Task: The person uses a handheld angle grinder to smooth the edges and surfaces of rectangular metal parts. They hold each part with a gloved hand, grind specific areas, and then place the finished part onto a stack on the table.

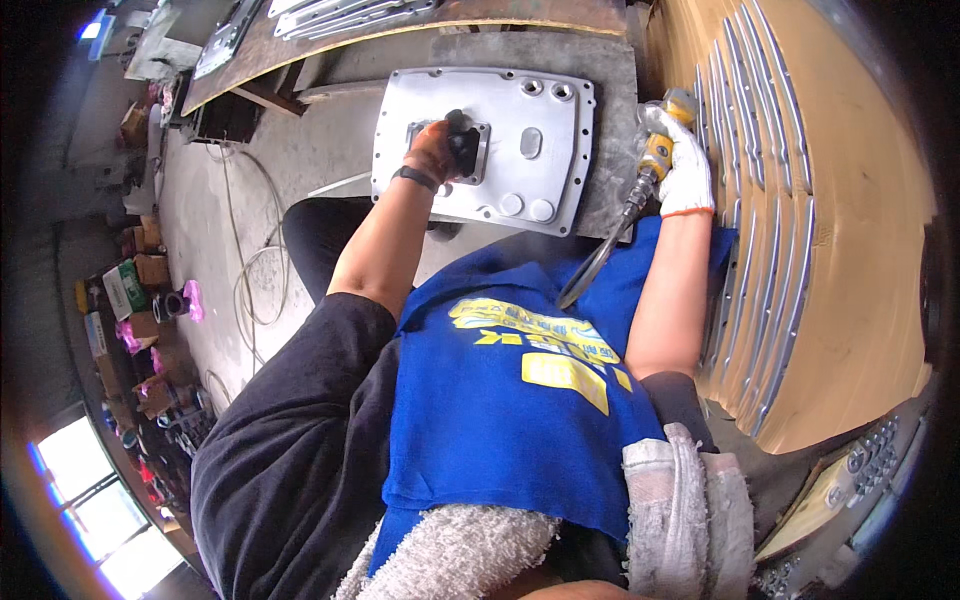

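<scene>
A flat light-grey metal cover plate (500, 140) with bolt holes around its rim lies in front of me. My left hand (433, 150), in a glove that looks orange and black, grips the edge of the square opening in the plate. Its fingertips reach into the opening and are partly hidden. In a white glove, my right hand (686, 165) is closed around a yellow air tool (657, 156), to the right of the plate. From the tool's metal coupling a dark hose (600, 262) runs down across my blue apron (500, 400). The tool's working end is blurred.
Several thin metal plates stand in a row with cardboard (850, 230) close on my right. A wooden bench (480, 18) bearing more plates is ahead. A pale hose (245, 270) loops over the floor at left, near boxes (125, 285). Metal parts (865, 465) lie lower right.
</scene>
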Tool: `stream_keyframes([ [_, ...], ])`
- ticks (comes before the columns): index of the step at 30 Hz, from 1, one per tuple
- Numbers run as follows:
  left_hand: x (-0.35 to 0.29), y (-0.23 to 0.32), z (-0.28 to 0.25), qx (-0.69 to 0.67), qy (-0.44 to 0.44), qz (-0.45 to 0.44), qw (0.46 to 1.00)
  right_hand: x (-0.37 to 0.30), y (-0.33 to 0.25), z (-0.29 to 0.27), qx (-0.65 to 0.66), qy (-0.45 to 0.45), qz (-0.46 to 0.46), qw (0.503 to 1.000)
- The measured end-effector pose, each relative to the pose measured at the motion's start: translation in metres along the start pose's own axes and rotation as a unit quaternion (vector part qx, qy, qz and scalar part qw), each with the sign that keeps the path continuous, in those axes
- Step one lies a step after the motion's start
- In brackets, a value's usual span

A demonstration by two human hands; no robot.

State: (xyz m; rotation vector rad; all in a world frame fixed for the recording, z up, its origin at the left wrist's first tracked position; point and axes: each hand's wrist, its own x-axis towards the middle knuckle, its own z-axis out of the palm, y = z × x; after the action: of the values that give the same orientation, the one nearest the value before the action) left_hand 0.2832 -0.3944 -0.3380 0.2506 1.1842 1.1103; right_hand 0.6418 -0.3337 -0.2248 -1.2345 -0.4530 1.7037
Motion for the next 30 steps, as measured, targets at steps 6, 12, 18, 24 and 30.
stream_keyframes([
  [6,-0.052,0.023,0.044,-0.16,-0.077,-0.014,0.984,-0.01,-0.004,0.001,-0.001,-0.021,-0.008,1.0],
  [12,-0.057,0.013,0.034,-0.2,-0.074,0.033,0.977,0.001,-0.002,-0.006,-0.021,-0.06,-0.002,0.998],
  [18,-0.024,-0.011,0.002,0.266,0.062,0.412,0.87,-0.007,-0.004,-0.003,-0.04,-0.055,-0.027,0.997],
  [24,-0.063,0.002,0.014,0.242,0.125,0.231,0.934,-0.013,-0.009,-0.003,-0.069,-0.022,-0.012,0.997],
  [30,-0.068,0.042,0.015,0.144,0.117,0.389,0.902,-0.004,-0.002,-0.01,-0.034,0.011,-0.01,0.999],
])
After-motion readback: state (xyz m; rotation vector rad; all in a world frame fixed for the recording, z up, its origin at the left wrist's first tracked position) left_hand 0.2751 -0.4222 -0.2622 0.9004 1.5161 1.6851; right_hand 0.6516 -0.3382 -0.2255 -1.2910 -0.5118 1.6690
